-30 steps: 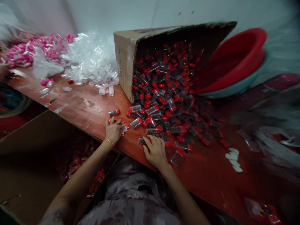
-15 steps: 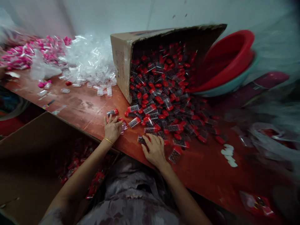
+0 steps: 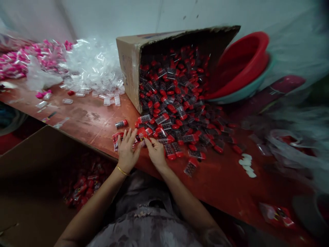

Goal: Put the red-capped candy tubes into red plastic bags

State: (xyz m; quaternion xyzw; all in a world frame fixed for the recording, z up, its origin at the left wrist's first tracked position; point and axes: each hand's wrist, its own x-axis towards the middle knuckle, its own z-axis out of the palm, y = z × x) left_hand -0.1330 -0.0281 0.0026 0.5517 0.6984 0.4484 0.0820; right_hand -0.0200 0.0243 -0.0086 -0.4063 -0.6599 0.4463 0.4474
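My left hand (image 3: 128,151), with a gold bangle at the wrist, lies with fingers stretched over a few flat red printed plastic packets (image 3: 115,141). Its thumb reaches toward a red packet with a printed swirl (image 3: 142,132). My right hand (image 3: 156,151) pinches the near edge of that swirl packet between thumb and forefinger. Just beyond my left hand lies a small clear container with a red cap and dark contents (image 3: 120,124). Many more such red-capped containers (image 3: 181,111) spill out to the right of my hands.
A cardboard box (image 3: 128,72) lies on its side on the red table (image 3: 89,116). Red basins (image 3: 241,65), clear empty containers (image 3: 95,68) and pink pieces (image 3: 48,56) stand around. White discs (image 3: 247,164) lie right. An open carton (image 3: 31,161) below holds red packets.
My right hand has moved left from the loose containers and now grips a swirl-printed packet. My left hand has shifted slightly right and nearer to it. The view has turned a little.
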